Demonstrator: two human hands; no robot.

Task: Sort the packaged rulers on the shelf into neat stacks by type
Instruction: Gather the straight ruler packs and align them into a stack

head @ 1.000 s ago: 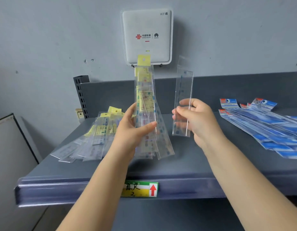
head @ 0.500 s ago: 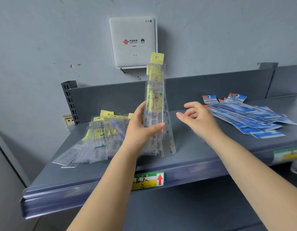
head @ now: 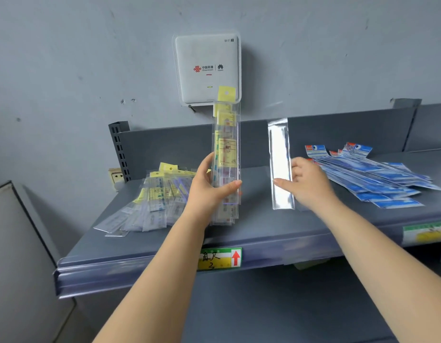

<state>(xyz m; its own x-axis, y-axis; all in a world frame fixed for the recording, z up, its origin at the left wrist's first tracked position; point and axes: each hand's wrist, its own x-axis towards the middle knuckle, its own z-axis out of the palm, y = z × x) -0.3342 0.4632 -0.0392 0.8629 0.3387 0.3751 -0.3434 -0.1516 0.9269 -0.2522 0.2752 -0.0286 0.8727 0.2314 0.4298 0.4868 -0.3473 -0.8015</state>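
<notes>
grey shelf (head: pixel 264 233) under wall router (head: pixel 207 68); left hand (head: pixel 209 189) fingers grip yellow-tagged rulers (head: pixel 227 154), right hand (head: pixel 308 184) pinches clear sleeve (head: pixel 280 167).

The white wall-mounted router (head: pixel 206 68) reads "WiFi 7", with China Unicom and Huawei logos. The shelf-edge price tag (head: pixel 219 258) bears handwritten "直尺 2" beside a red up-arrow.

Price tag (head: pixel 423 233) at right edge (blurred, cut off), print unreadable
</notes>
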